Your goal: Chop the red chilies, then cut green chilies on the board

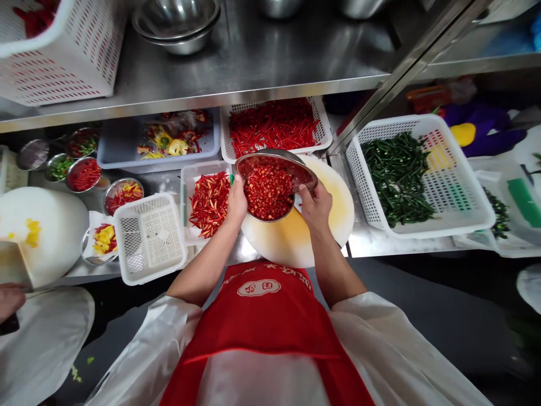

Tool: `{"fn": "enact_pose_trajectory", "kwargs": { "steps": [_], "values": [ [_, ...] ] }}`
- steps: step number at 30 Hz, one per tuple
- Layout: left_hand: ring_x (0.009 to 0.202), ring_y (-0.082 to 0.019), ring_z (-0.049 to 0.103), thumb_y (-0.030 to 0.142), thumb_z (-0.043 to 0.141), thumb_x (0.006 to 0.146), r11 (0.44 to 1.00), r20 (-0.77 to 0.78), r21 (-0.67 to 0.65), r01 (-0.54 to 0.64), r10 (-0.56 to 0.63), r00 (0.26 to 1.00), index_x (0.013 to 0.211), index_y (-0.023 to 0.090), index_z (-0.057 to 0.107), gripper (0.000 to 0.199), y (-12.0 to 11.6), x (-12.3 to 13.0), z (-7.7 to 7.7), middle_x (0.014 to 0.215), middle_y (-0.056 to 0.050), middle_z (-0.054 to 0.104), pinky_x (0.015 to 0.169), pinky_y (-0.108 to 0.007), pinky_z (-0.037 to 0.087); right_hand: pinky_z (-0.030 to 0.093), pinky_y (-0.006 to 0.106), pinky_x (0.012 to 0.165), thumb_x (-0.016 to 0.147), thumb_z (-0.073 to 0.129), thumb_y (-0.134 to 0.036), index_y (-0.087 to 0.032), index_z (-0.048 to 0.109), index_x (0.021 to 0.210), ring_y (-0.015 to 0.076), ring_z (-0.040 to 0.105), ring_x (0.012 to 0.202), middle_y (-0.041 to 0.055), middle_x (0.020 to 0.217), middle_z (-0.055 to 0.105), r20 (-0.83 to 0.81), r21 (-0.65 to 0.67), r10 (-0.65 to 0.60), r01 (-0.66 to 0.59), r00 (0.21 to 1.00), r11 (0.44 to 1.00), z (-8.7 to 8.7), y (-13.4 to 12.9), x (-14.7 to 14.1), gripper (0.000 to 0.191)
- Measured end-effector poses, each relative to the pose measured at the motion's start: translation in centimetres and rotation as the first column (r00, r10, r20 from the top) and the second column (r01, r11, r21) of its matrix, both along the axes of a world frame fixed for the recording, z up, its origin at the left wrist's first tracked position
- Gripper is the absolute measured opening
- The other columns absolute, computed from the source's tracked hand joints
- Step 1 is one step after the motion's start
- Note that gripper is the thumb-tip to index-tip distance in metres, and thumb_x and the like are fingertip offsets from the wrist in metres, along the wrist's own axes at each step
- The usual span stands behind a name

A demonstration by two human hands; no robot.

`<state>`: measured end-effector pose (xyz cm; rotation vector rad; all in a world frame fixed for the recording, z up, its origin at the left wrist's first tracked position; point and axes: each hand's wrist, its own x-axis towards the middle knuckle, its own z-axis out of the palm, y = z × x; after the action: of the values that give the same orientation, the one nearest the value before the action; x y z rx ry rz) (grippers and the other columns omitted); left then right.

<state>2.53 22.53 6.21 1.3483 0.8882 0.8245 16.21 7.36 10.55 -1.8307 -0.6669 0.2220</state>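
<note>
A steel bowl (270, 217) filled with chopped red chilies (269, 189) is held over the round cutting board (336, 225). My left hand (237, 198) grips the bowl's left rim. On the other side, my right hand (315, 204) has its thumb and fingers closed on the right part of a steel rim, where a second curved steel edge overlaps the bowl. To the left of my left hand, a clear tub (185, 194) holds cut red chilies. Behind the bowl stands a white basket (324, 127) of long red chilies.
An empty white basket (150, 237), small bowls and a blue-grey tray (116, 138) lie left. Green chilies fill part of a basket (456, 197) right. A steel shelf (270, 62) overhangs the back. At far left, a person's hand (10, 301) holds a cleaver (14, 262).
</note>
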Motion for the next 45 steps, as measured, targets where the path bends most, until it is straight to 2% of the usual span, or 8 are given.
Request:
{"fn": "enact_pose_trajectory", "kwargs": {
  "steps": [10, 17, 28, 34, 37, 40, 43, 45],
  "values": [
    [0.14, -0.021, 0.038, 0.063, 0.021, 0.096, 0.961, -0.175, 0.217, 0.172, -0.135, 0.975, 0.141, 0.02, 0.044, 0.066, -2.4, -1.7, 0.9, 0.146, -0.009, 0.047, 0.122, -0.041, 0.019, 0.051, 0.044, 0.094, 0.086, 0.057, -0.049, -0.026, 0.062, 0.124, 0.025, 0.066, 0.102, 0.0037, 0.099, 0.072, 0.018, 0.101, -0.025, 0.023, 1.0, 0.995, 0.3, 1.1, 0.2, 0.045],
    [0.148, -0.033, 0.015, 0.054, 0.051, 0.088, 0.721, -0.673, 0.44, 0.535, -0.131, 0.728, 0.145, 0.009, 0.036, 0.075, -4.6, -0.8, 2.7, 0.157, -0.018, 0.023, 0.122, -0.05, 0.005, 0.051, 0.044, 0.095, 0.086, 0.056, -0.048, -0.027, 0.062, 0.124, 0.0254, 0.064, 0.107, 0.0039, 0.109, 0.071, 0.032, 0.124, -0.124, 0.119, 0.992, 0.985, 0.3, 1.1, 0.7, 0.043],
    [0.148, -0.032, 0.015, 0.051, 0.035, 0.094, 0.472, -0.841, 0.421, 0.774, -0.115, 0.528, 0.147, 0.009, 0.035, 0.067, -3.3, 3.9, 3.8, 0.157, -0.014, 0.027, 0.122, -0.048, 0.011, 0.052, 0.038, 0.089, 0.087, 0.056, -0.044, -0.019, 0.066, 0.119, 0.0206, 0.067, 0.094, 0.0036, 0.099, 0.072, 0.006, 0.207, -0.203, 0.197, 0.979, 0.958, 0.8, 0.4, 1.1, 0.041],
    [0.147, -0.031, 0.019, 0.057, 0.033, 0.095, 0.53, -0.779, 0.462, 0.712, -0.142, 0.611, 0.144, 0.01, 0.04, 0.068, -2.7, 2.8, 4.7, 0.155, -0.015, 0.03, 0.122, -0.048, 0.011, 0.052, 0.037, 0.09, 0.086, 0.059, -0.043, -0.017, 0.065, 0.119, 0.0208, 0.067, 0.096, 0.0057, 0.103, 0.072, -0.021, 0.308, -0.239, 0.233, 0.971, 0.922, 1.0, 0.1, 0.7, 0.043],
    [0.145, -0.027, 0.027, 0.059, 0.03, 0.096, 0.78, -0.546, 0.452, 0.432, -0.141, 0.826, 0.138, 0.014, 0.047, 0.064, -1.3, 1.0, 5.0, 0.153, -0.013, 0.036, 0.123, -0.046, 0.013, 0.053, 0.037, 0.088, 0.086, 0.059, -0.046, -0.018, 0.064, 0.121, 0.0206, 0.067, 0.095, 0.0056, 0.104, 0.072, -0.04, 0.3, -0.254, 0.254, 0.967, 0.92, 0.5, -0.1, 0.6, 0.045],
    [0.138, -0.021, 0.039, 0.056, 0.024, 0.099, 0.988, -0.104, 0.135, 0.072, -0.058, 0.993, 0.132, 0.023, 0.052, 0.055, 0.6, 0.6, 5.5, 0.145, -0.006, 0.048, 0.121, -0.043, 0.024, 0.054, 0.037, 0.088, 0.086, 0.057, -0.047, -0.018, 0.064, 0.122, 0.0204, 0.068, 0.092, 0.0058, 0.101, 0.073, -0.023, 0.241, -0.211, 0.21, 0.977, 0.948, -0.3, -0.2, 0.6, 0.047],
    [0.131, -0.019, 0.049, 0.048, 0.016, 0.102, 0.962, 0.277, -0.227, 0.151, -0.085, 0.957, 0.118, 0.026, 0.06, 0.052, 1.4, 1.3, 6.1, 0.133, -0.002, 0.059, 0.116, -0.041, 0.033, 0.053, 0.038, 0.089, 0.086, 0.057, -0.044, -0.018, 0.065, 0.122, 0.02, 0.069, 0.09, 0.0048, 0.095, 0.074, 0.026, 0.165, -0.131, 0.125, 0.991, 0.978, -0.7, -0.3, 0.5, 0.046],
    [0.129, -0.018, 0.051, 0.048, 0.017, 0.102, 0.933, 0.351, -0.334, 0.136, -0.01, 0.936, 0.109, 0.022, 0.063, 0.054, 1.3, 1.7, 6.5, 0.129, -0.004, 0.061, 0.116, -0.037, 0.033, 0.053, 0.037, 0.089, 0.086, 0.056, -0.042, -0.019, 0.064, 0.123, 0.0194, 0.069, 0.09, 0.0041, 0.094, 0.074, 0.047, 0.138, -0.126, 0.119, 0.991, 0.983, -0.8, -0.3, 0.5, 0.044]
  ]
}}
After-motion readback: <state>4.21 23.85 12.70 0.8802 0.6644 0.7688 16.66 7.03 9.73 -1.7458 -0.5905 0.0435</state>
